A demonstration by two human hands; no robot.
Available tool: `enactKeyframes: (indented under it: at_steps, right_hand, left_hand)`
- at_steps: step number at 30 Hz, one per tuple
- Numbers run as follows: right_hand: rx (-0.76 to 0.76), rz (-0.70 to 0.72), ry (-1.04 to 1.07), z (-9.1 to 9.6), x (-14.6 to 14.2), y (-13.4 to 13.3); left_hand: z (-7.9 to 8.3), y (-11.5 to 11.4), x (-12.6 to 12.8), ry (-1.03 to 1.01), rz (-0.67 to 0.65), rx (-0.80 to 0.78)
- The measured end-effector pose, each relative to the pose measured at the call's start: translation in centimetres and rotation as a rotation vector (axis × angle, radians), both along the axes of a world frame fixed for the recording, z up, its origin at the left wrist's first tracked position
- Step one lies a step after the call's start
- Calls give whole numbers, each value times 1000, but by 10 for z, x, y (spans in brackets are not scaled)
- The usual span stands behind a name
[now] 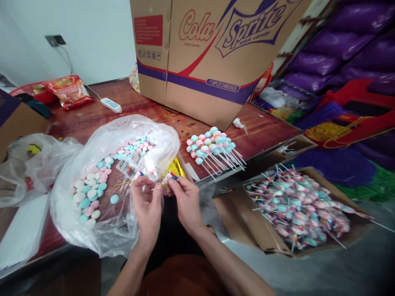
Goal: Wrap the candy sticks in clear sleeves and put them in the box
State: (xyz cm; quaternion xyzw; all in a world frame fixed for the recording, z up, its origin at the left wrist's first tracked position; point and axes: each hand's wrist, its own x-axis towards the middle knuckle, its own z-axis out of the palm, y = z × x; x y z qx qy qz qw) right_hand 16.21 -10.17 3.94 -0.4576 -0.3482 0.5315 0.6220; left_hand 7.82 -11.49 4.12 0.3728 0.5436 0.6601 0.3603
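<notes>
My left hand and my right hand meet at the table's front edge, fingers pinched together on a small clear printed wrapper. Just behind them lies a large clear plastic bag holding several pink, blue and white round candies and more wrappers. To the right on the table rests a pile of finished candy sticks, heads pointing left and sticks fanned right. A gold foil piece shows behind my right fingers.
A big Cola Sprite cardboard carton stands at the table's back. An open box of wrapped lollipops sits low at the right. Crumpled plastic bags, a red snack packet and a white power strip lie left.
</notes>
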Motion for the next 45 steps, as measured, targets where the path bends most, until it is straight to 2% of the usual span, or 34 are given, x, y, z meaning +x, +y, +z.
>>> enactKeyframes:
  at_steps: [3,5,8,15,21,24,26,29,31,33,35,38,42,45]
  right_hand:
    - [24,49,-70,0,18,1]
    - [36,81,-159,0,26,1]
    - [31,95,-242,0,33,0]
    - [50,32,-344,-8,45,1]
    - [76,129,-498,-7,60,1]
    - [90,7,-570,-4,67,10]
    - [132,-147,-726,-3,77,24]
    - [164,-343,-1161,-6,97,51]
    - [83,-354,-1436,-12,109,68]
    - [-24,-296,-1580,-20,119,80]
    - [-53,-273,-1570,-28,124,85]
    - [78,-324,-1332,-30,124,76]
    - [285,-255,-918,-14,116,39]
    - [357,-164,-785,1,108,10]
  left_hand:
    - [1,5,4,-434,-240,-161]
    - [3,9,8,-559,-232,-190]
    - [4,12,17,-573,-166,-188]
    - [2,12,27,-563,-192,-214]
    - [1,20,19,-619,-100,-218]
    - [2,25,19,-637,-56,-159]
    - [4,30,17,-641,-42,-148]
    - [7,36,10,-669,0,-159]
    - [9,40,4,-693,37,-173]
    - [8,42,-1,-707,47,-188]
    - [6,44,-6,-708,43,-187]
    - [0,46,-11,-704,37,-188]
    - [-5,50,-17,-711,49,-214]
    - [-7,52,-19,-716,65,-225]
